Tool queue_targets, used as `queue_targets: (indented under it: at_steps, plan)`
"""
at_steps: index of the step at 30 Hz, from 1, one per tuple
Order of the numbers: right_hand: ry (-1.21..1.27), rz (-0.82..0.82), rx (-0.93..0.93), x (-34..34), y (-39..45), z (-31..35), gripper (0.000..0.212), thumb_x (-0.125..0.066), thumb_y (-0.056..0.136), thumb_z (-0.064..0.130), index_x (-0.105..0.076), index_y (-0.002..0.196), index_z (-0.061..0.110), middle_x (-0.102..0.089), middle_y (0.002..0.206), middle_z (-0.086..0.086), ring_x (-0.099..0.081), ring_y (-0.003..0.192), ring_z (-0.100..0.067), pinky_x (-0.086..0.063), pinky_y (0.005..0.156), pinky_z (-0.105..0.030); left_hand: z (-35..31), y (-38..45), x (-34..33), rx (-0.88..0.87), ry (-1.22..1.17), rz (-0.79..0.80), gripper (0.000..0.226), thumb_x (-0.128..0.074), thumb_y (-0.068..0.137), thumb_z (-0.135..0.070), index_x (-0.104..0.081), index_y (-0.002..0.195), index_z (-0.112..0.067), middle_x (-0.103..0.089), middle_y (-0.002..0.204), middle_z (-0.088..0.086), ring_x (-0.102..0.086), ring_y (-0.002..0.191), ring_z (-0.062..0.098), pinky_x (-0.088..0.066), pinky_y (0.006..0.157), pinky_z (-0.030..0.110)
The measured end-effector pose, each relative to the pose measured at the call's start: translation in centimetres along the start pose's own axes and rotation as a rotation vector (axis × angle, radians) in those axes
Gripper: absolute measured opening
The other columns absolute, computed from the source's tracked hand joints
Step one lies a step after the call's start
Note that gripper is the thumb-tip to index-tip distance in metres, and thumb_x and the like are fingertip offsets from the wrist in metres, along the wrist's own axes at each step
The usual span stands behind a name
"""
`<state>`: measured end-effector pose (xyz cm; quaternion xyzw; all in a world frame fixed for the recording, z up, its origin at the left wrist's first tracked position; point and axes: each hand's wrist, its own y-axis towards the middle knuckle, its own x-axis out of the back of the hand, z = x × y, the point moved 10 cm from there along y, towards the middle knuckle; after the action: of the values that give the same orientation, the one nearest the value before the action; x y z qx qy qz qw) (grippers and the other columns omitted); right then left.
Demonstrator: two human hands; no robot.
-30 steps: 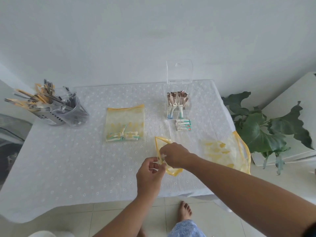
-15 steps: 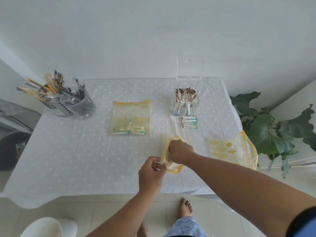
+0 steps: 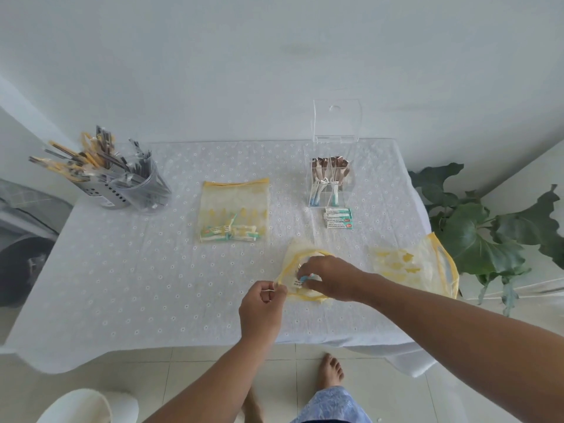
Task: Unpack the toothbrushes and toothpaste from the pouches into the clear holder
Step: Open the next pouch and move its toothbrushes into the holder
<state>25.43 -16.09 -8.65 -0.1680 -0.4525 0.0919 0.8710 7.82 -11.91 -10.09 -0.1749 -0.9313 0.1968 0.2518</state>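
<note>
White eyelet cloth covers the worktop (image 3: 122,285) against a pale wall, tiled floor below and a leafy plant (image 3: 476,236) at the right edge. Since the earlier frame the right hand (image 3: 331,277) has drawn a small toothpaste box (image 3: 300,279) into view at the open pouch's (image 3: 297,261) mouth, its grip pinching that box, while the left hand (image 3: 264,309) pinches the pouch's yellow rim. Three pouches show: this one at lower centre, a filled pouch (image 3: 233,215) at centre, a flat pouch (image 3: 412,267) at right; one clear holder (image 3: 331,181) upper right holds toothbrushes, with stacked toothpaste boxes (image 3: 338,218) just before it, and two cutlery tubs (image 3: 122,190) stand upper left.
</note>
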Motion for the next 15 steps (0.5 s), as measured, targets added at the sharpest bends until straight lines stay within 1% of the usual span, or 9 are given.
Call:
queue_targets:
  at_steps: [3,5,7,9,11,12,13,14,15]
  plan:
    - [-0.155,-0.069,0.081,1.2,-0.9,0.9,0.027,-0.055,0.106,0.036,-0.068,0.128,0.028,-0.07,0.127,0.008,-0.067,0.109,-0.02,-0.052,0.086,-0.036,0.1,-0.2,-0.4,-0.005,0.02,0.008,0.013,-0.072,0.092,-0.032,-0.069,0.087,-0.02,-0.07,0.076,-0.003,-0.064,0.071,0.015,-0.046,0.059,0.025]
    - [-0.172,-0.198,0.11,2.6,-1.5,1.5,0.028,-0.052,0.107,0.04,-0.069,0.126,0.029,-0.072,0.123,0.011,-0.07,0.103,-0.018,-0.055,0.08,-0.036,0.2,-0.4,-0.6,-0.007,0.034,0.011,0.014,-0.072,0.091,-0.03,-0.068,0.084,-0.019,-0.069,0.074,-0.001,-0.062,0.069,0.014,-0.044,0.058,0.026]
    - [-0.101,-0.382,0.12,4.3,-2.2,1.6,0.027,-0.056,0.104,0.044,-0.072,0.119,0.028,-0.077,0.111,0.012,-0.072,0.087,-0.014,-0.056,0.069,-0.033,0.2,-0.5,-0.6,-0.004,0.039,0.015,0.014,-0.072,0.091,-0.029,-0.067,0.083,-0.019,-0.069,0.075,0.003,-0.06,0.067,0.014,-0.043,0.059,0.028]
    - [0.029,-0.52,0.087,6.0,-2.6,0.8,0.024,-0.064,0.099,0.044,-0.076,0.109,0.026,-0.078,0.096,0.013,-0.065,0.063,-0.007,-0.048,0.057,-0.025,0.2,-0.5,-0.6,-0.007,0.04,0.016,0.015,-0.072,0.091,-0.028,-0.067,0.081,-0.018,-0.069,0.076,0.006,-0.058,0.065,0.014,-0.043,0.058,0.029]
    - [0.233,-0.612,0.051,7.6,-3.0,-0.1,0.017,-0.071,0.096,0.036,-0.076,0.1,0.02,-0.076,0.086,0.013,-0.056,0.051,-0.004,-0.041,0.053,-0.021,0.1,-0.4,-0.5,-0.008,0.034,0.018,0.016,-0.072,0.091,-0.029,-0.066,0.08,-0.018,-0.067,0.073,0.006,-0.057,0.065,0.015,-0.042,0.058,0.029]
    - [0.356,-0.648,0.032,8.5,-3.2,-0.6,0.013,-0.074,0.095,0.03,-0.076,0.096,0.017,-0.074,0.082,0.011,-0.053,0.05,-0.003,-0.041,0.051,-0.023,0.0,-0.4,-0.4,-0.009,0.032,0.018,0.016,-0.072,0.091,-0.029,-0.066,0.08,-0.018,-0.065,0.072,0.004,-0.057,0.064,0.015,-0.042,0.058,0.029]
    - [0.474,-0.679,0.008,9.5,-3.4,-1.1,0.01,-0.076,0.095,0.024,-0.075,0.094,0.014,-0.073,0.078,0.009,-0.051,0.053,-0.002,-0.043,0.051,-0.028,-0.1,-0.4,-0.3,-0.01,0.031,0.017,0.017,-0.072,0.091,-0.029,-0.066,0.08,-0.018,-0.064,0.071,0.003,-0.057,0.064,0.015,-0.042,0.058,0.029]
    - [0.574,-0.716,-0.019,10.5,-3.6,-1.5,0.009,-0.076,0.095,0.021,-0.074,0.092,0.013,-0.071,0.075,0.006,-0.051,0.056,-0.005,-0.045,0.053,-0.031,-0.2,-0.4,-0.3,-0.009,0.031,0.017,0.017,-0.072,0.091,-0.029,-0.066,0.08,-0.018,-0.064,0.071,0.004,-0.056,0.064,0.015,-0.042,0.058,0.029]
    - [0.646,-0.762,-0.042,11.6,-3.9,-2.0,0.008,-0.075,0.095,0.019,-0.074,0.093,0.012,-0.07,0.075,0.004,-0.052,0.059,-0.006,-0.046,0.056,-0.031,-0.3,-0.4,-0.2,-0.009,0.029,0.015,0.017,-0.072,0.091,-0.029,-0.066,0.08,-0.017,-0.066,0.072,0.005,-0.057,0.064,0.015,-0.042,0.058,0.028]
